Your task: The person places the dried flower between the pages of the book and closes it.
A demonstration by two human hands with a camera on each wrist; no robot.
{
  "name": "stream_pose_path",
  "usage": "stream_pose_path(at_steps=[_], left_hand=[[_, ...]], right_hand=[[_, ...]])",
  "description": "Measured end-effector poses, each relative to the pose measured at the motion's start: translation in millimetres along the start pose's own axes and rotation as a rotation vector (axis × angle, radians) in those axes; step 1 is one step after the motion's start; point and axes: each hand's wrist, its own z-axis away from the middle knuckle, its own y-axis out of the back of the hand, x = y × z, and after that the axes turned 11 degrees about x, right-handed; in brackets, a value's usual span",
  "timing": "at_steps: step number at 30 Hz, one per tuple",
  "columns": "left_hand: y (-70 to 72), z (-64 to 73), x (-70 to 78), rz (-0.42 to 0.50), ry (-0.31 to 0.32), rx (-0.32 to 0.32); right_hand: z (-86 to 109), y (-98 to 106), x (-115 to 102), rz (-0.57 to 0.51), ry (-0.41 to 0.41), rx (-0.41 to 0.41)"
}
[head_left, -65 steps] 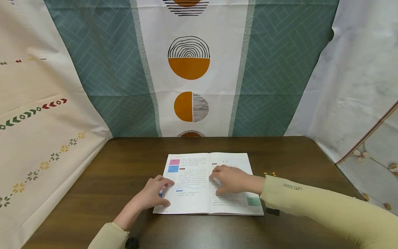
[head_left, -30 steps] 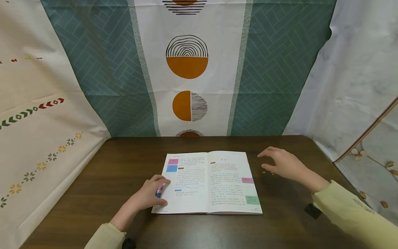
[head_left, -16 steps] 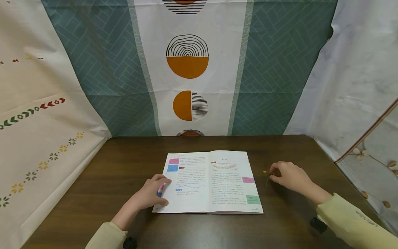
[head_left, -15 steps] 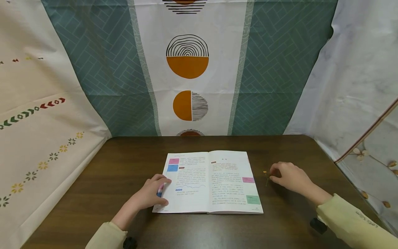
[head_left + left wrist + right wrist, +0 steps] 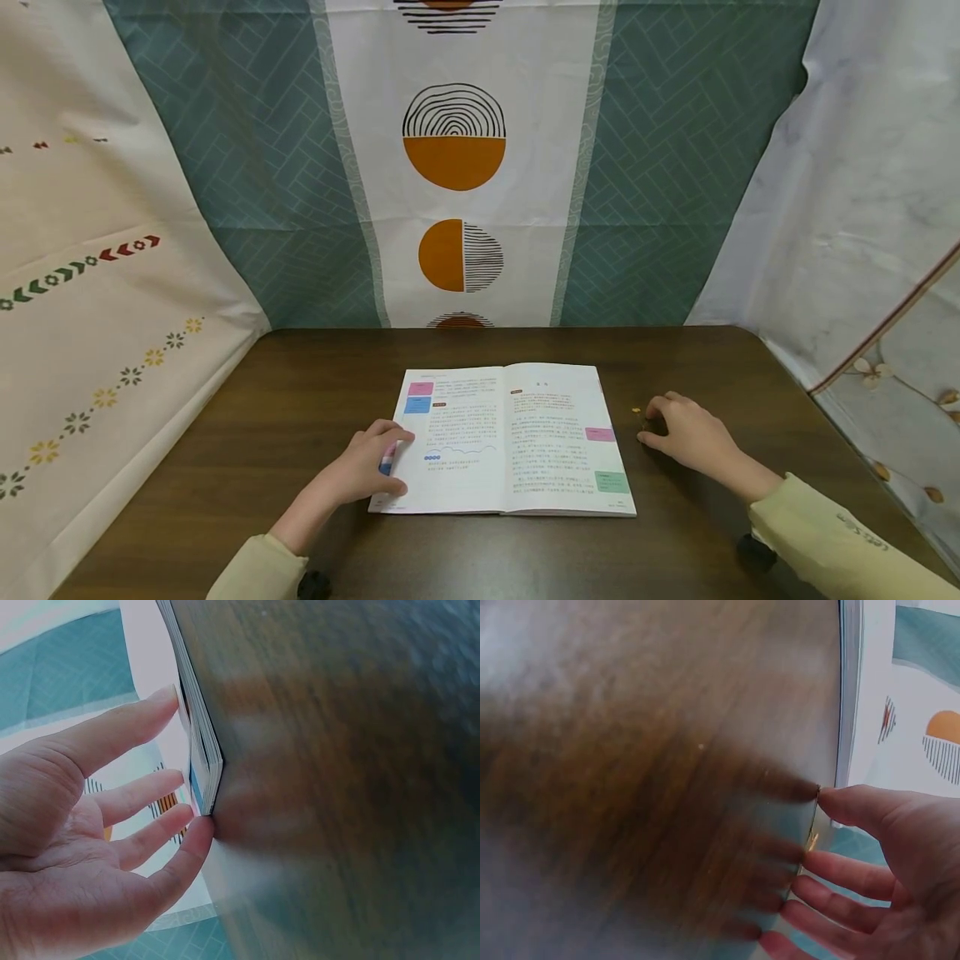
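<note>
A book lies spread on the dark wooden table, printed pages facing up. My left hand rests at its left edge, thumb and fingers spread over the page margin; the left wrist view shows the stacked page edges beside the fingertips. Right of the book lies a tiny yellow flower with a thin stem. Over it, my right hand has its fingertips down at the tabletop. In the right wrist view, thumb and forefinger stand apart with the small flower between them.
The dark table reaches back to a patterned curtain. A cream cloth hangs on the left and a pale floral one on the right. Dark bands sit at both wrists.
My right hand has left the right page, moved right, and come down over the flower; its thumb and forefinger have shifted slightly lately. My left hand keeps its place at the book's edge.
</note>
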Motion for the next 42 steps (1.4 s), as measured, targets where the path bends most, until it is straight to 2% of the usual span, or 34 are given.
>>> stream_pose_path(at_steps=[9, 13, 21, 27, 34, 42], left_hand=[[-0.5, -0.8, 0.1, -0.006, -0.01, 0.003], [-0.3, -0.6, 0.0, -0.007, -0.003, 0.001], [-0.6, -0.9, 0.0, -0.014, 0.005, -0.005], [-0.2, -0.6, 1.1, -0.006, 0.003, -0.005], [-1.2, -0.9, 0.4, -0.013, 0.015, -0.014], [-0.3, -0.8, 1.0, -0.009, 0.007, -0.008]], right_hand=[[-0.8, -0.2, 0.7, -0.018, 0.02, -0.029], [-1.7, 0.6, 4.1, -0.031, 0.075, -0.058], [-4.7, 2.0, 19.3, -0.125, 0.182, -0.073], [-5.2, 2.2, 28.3, -0.123, 0.245, -0.082], [-6.3, 2.8, 33.8, -0.148, 0.258, -0.124], [-1.5, 8.1, 32.0, -0.148, 0.228, -0.074]])
